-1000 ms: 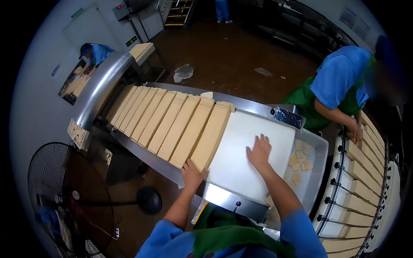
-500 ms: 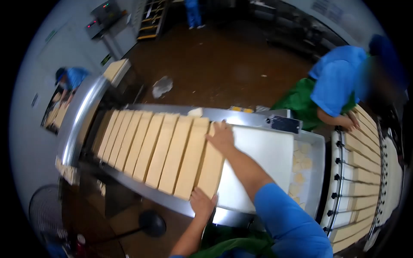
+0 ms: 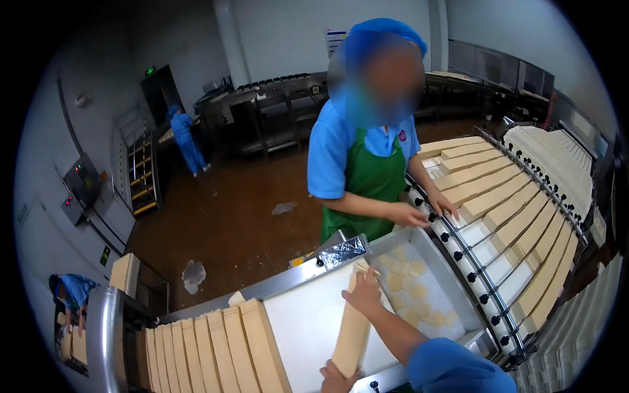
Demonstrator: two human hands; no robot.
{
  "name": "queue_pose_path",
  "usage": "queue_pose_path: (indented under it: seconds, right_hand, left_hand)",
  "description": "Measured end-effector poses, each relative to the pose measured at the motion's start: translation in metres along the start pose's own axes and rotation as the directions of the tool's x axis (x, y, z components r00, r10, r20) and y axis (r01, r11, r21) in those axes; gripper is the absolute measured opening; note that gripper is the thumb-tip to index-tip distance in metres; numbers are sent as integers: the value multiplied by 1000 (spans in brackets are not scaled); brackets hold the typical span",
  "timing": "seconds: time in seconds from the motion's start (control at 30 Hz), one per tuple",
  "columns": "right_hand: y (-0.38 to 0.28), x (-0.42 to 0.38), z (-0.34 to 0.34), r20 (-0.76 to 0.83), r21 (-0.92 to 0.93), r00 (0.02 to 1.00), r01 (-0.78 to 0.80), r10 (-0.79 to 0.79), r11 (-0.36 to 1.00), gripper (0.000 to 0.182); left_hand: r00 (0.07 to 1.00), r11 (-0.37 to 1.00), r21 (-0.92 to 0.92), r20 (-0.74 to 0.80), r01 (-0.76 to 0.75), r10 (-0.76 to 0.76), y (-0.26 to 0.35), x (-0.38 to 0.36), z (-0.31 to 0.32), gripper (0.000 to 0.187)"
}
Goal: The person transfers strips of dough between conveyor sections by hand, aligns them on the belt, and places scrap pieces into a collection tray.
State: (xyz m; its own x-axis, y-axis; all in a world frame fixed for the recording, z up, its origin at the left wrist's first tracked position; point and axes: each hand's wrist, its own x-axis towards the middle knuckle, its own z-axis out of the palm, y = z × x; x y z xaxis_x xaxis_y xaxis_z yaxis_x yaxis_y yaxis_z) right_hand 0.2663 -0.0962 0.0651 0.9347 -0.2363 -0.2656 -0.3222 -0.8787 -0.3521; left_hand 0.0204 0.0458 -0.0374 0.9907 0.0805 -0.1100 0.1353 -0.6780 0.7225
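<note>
Head cam: pale block spans btwn my L hand & R hand, over white belt. Both grasping: L low at near end, R atop far end, forearm slanting fwd-left. Can't tell if block's lifted. 1 block apart; row of blocks left of hands looks unhandled. Past R hand, tray w/ flat pcs; farther right, rack looks mostly filled, co-worker alongside.
</note>
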Motion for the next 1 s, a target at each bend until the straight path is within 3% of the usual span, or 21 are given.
queue_pose_path:
  seconds: [0.07, 0.13, 0.17, 0.2, 0.23, 0.3, 0.4, 0.47, 0.63, 0.67, 0.73, 0.77, 0.8, 0.83, 0.87, 1.0]
  right_hand:
    - [25, 12, 13, -107, -7, 993, 50, -51, 999, 89]
    - [48, 14, 11, -153, 66, 988, 37, -26, 997, 90]
    - [61, 14, 10, -186, 127, 982, 15, 9, 992, 90]
    - [74, 6, -6, -150, 327, 986, -14, 67, 945, 87]
    - [88, -3, -24, -143, 331, 987, -23, 74, 943, 87]
    - [126, -21, -53, -231, 541, 962, 0, 148, 841, 82]
    - [203, -43, -91, -468, 528, 855, 69, 222, 846, 75]
    - [259, -55, -117, -625, 478, 734, 89, 267, 874, 73]
    - [379, -93, -185, -505, 650, 649, -150, 570, 745, 75]
    - [394, -96, -197, -498, 651, 637, -173, 588, 739, 75]
    - [431, -100, -216, -353, 534, 625, -477, 697, 698, 69]
    - [454, -97, -219, -349, 537, 623, -479, 700, 694, 69]
    - [481, -90, -215, -348, 343, 681, -547, 644, 764, 64]
    - [500, -82, -214, -330, 132, 739, -581, 588, 803, 62]
    - [515, -72, -210, -371, 134, 734, -563, 568, 815, 58]
    - [561, -40, -234, -399, 62, 748, -555, 531, 829, 58]
  left_hand:
    - [995, 992, 116, -81, -57, 67, 22, 0, 4, 81]
    - [966, 966, -18, 25, 257, -256, 53, 7, 1, 80]
    - [966, 966, -13, 20, 259, -259, 60, 6, 5, 80]
    - [980, 980, 19, -40, 197, -196, 64, 5, 11, 76]
    - [988, 990, 56, -90, 133, -128, 73, 3, 16, 72]
    - [994, 998, 25, -97, 49, -47, 101, 10, 19, 77]
    - [987, 988, -85, -103, -129, 120, 157, 12, 30, 78]
    - [954, 955, -15, -69, -295, 293, 183, 13, 49, 79]
    - [868, 856, -168, 1, -490, 497, 284, -1, 86, 75]
    - [840, 829, -153, -6, -538, 543, 303, -2, 89, 75]
    - [795, 793, -157, 65, -588, 603, 328, -6, 100, 75]
    - [751, 760, -157, 124, -630, 648, 337, -7, 105, 76]
    - [750, 759, -153, 127, -632, 650, 346, -7, 112, 76]
    - [742, 778, -248, 238, -577, 627, 354, -7, 119, 75]
    - [718, 794, -333, 345, -508, 604, 361, -7, 125, 74]
    - [672, 817, -319, 464, -481, 577, 376, -7, 148, 72]
